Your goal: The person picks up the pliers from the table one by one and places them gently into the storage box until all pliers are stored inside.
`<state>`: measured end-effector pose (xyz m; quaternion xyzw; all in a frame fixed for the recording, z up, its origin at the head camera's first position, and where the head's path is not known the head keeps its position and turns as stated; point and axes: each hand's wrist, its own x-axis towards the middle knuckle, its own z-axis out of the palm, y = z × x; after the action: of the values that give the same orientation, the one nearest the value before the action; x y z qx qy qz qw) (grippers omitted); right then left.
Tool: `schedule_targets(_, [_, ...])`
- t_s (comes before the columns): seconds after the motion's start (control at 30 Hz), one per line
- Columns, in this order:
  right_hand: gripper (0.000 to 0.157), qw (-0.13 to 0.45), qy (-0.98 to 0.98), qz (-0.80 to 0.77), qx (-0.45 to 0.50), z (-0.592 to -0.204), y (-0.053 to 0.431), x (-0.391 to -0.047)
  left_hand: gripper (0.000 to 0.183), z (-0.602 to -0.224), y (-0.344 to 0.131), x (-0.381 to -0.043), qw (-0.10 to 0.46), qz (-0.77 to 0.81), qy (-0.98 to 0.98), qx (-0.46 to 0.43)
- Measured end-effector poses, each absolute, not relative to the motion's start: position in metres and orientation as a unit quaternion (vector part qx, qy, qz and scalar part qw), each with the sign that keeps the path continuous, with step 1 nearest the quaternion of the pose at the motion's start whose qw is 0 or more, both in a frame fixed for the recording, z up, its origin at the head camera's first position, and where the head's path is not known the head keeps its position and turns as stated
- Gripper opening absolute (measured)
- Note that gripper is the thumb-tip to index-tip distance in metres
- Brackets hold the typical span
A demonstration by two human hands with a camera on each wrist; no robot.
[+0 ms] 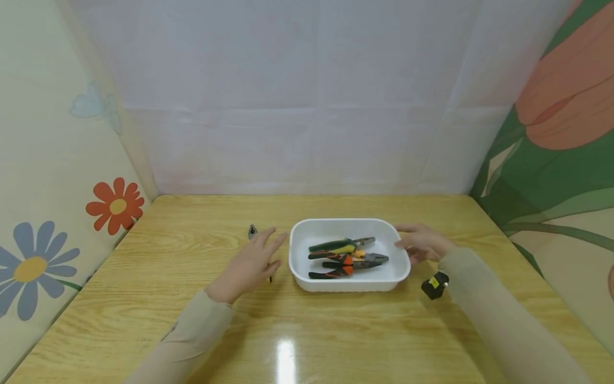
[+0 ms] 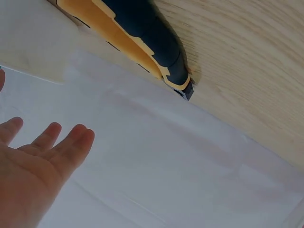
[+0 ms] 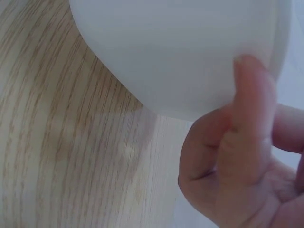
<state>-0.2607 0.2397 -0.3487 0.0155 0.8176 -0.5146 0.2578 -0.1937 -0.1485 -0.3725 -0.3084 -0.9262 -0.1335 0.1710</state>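
Observation:
My right hand (image 1: 422, 242) grips the right end of a white plastic tray (image 1: 350, 286). In the right wrist view its thumb (image 3: 254, 95) lies against the tray's wall and the other fingers curl at the edge. Several pliers (image 1: 379, 258) lie inside the tray, with green-yellow and black-orange handles. Left of the tray my left hand (image 1: 249, 264) hovers with fingers spread, holding nothing. Partly under it in the head view is another pair of pliers (image 1: 252, 231) on the table; the left wrist view shows its yellow and dark handles (image 2: 156, 40).
A small black tape measure (image 1: 435, 285) with a yellow label sits on the wooden table (image 1: 192, 229), near the right forearm. White cloth (image 1: 307, 133) hangs behind the table's back edge. Flower-patterned panels (image 1: 43, 160) stand at both sides.

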Motion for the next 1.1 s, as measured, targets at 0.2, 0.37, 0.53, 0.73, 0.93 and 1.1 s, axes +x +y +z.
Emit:
schedule_targets(0.2, [0.070, 0.258, 0.817, -0.515, 0.015, -0.349, 0.240, -0.261, 0.061, -0.373, -0.149, -0.186, 0.164, -0.127, -0.948, -0.243])
schedule_targets(0.37, [0.069, 0.258, 0.818, -0.514, 0.017, -0.349, 0.240, -0.261, 0.062, -0.376, -0.145, -0.181, 0.144, -0.146, -0.963, -0.176])
schedule_targets(0.53, [0.069, 0.257, 0.817, -0.517, 0.015, -0.348, 0.239, -0.260, 0.064, -0.381, -0.144, -0.179, 0.135, -0.139, -0.969, -0.152])
schedule_targets(0.73, [0.069, 0.257, 0.818, -0.514, 0.012, -0.347, 0.239, -0.260, 0.071, -0.382, -0.145, -0.179, 0.097, -0.131, -0.979, -0.123])
schedule_targets(0.93, [0.069, 0.257, 0.818, -0.514, 0.018, -0.347, 0.239, -0.260, 0.085, -0.381, -0.144, -0.185, 0.008, -0.151, -0.987, -0.061])
schedule_targets(1.1, [0.068, 0.257, 0.819, -0.513, 0.021, -0.348, 0.239, -0.261, 0.095, -0.381, -0.145, -0.191, -0.032, -0.136, -0.989, -0.043])
